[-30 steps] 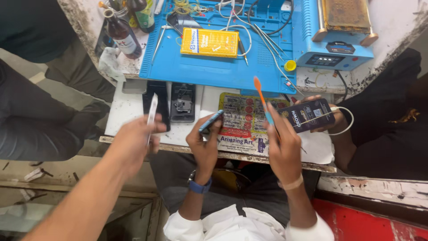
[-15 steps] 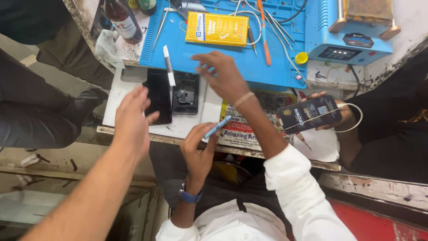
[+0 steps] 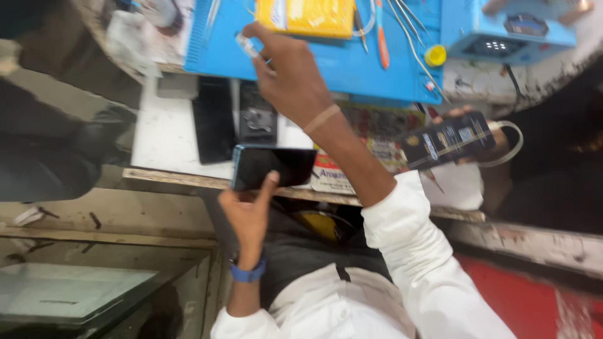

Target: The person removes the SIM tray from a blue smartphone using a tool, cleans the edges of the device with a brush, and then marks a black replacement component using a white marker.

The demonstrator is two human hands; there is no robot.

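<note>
I saw the dark phone at the near edge of the table, held flat and level. It had a smooth, shiny black face and a thin blue rim. My left hand was clamped on it from below, thumb on the glass. To do this part well, I judged the phone should stay level with a soft, steady hold, since glass is slippery.

At about 12 o'clock from the phone, my right hand was closed on a small pale tool, over the blue mat. The mat looked soft and rubbery. I judged the thin tool needed a light pinch.

At 9 o'clock from the phone lay another flat black phone and a dark open piece beside it. At 3 o'clock, another person's hand held a long dark box. A yellow box sat on the mat at 12 o'clock.
</note>
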